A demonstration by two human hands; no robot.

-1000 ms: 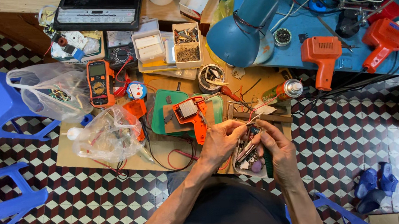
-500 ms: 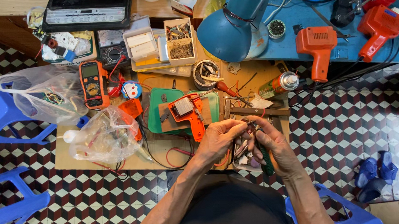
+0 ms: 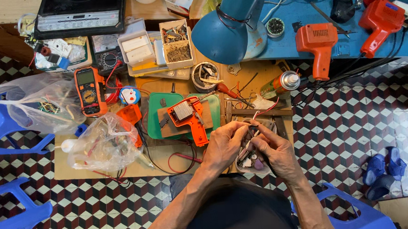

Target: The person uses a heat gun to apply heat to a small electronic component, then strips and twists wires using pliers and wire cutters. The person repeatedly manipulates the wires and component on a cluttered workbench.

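Note:
My left hand (image 3: 224, 144) and my right hand (image 3: 273, 150) meet over a low wooden work board (image 3: 168, 152), fingertips pinched together on a small dark part with thin wires (image 3: 251, 131). Below the fingers sits a small dish of tools and bits (image 3: 249, 161). An orange soldering gun (image 3: 188, 115) lies on a green tray (image 3: 159, 115) just left of my left hand. What exactly the part is cannot be made out.
An orange multimeter (image 3: 88, 91), plastic bags (image 3: 104, 144), a parts box (image 3: 177, 43), a blue lamp (image 3: 229, 25), a spray can (image 3: 282, 82) and orange heat guns (image 3: 317, 44) surround the board. Blue stools (image 3: 2, 127) stand left; slippers (image 3: 382, 169) lie right.
My hands have stayed together on the small part, shifting slightly. The view has drifted a little.

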